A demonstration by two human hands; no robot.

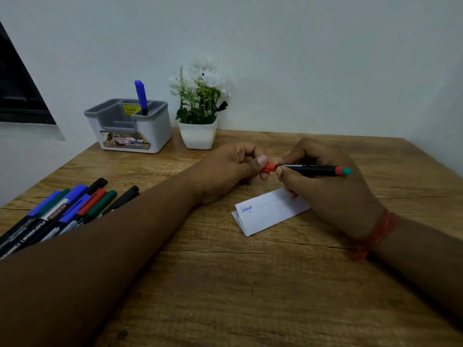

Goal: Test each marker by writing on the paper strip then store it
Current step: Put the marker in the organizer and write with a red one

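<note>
The red marker (310,169) hangs level just above the folded paper strip (270,209), my right hand (333,189) wrapped round its black barrel and my left hand (233,169) pinching the red cap (269,167). It looks light, stiff and smooth, so I judge a firm hold near the cap joint best. The strip seems flimsy and apt to slide. A blue marker (141,97) stands in the organizer (130,126); more markers (67,209) lie at the left of the surface (225,284).

A white pot of white flowers (199,103) stands on the wooden tabletop (225,284) against the pale wall (300,58); a dark window (17,91) sits far left.
</note>
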